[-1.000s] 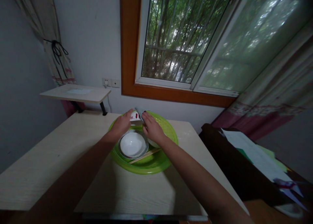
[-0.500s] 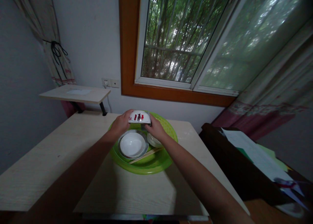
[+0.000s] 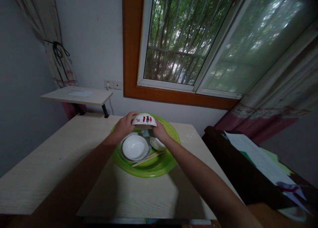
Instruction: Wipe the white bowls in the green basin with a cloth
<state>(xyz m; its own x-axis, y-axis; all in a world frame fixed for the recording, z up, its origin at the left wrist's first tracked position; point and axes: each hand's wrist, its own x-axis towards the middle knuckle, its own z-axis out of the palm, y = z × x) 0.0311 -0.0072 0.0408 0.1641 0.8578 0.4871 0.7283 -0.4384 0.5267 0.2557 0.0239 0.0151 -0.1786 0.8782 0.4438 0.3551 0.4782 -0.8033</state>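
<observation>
A white bowl with red and dark figures [image 3: 144,119] is held upside down over the far part of a green basin [image 3: 149,173]. My left hand [image 3: 124,127] is closed on the bowl's left side, and my right hand [image 3: 159,130] grips its right side. Below it in the basin, a white bowl [image 3: 134,147] sits on a grey-rimmed plate [image 3: 122,154]. Another pale bowl [image 3: 157,144] lies to the right, partly behind my right hand. A pair of wooden chopsticks [image 3: 146,158] rests across the front of the basin. Something greyish under the held bowl is hard to make out.
The basin stands on a pale wooden table [image 3: 146,196]. A small raised shelf [image 3: 79,94] with a paper on it is at the back left. Behind the table are a wall socket [image 3: 108,84] and a window. Papers [image 3: 258,158] lie on a dark surface at the right.
Both hands have shifted slightly right with the held bowl. The bowl has tilted, and a little more of its underside opening and the things beneath it shows. The basin has stayed in place.
</observation>
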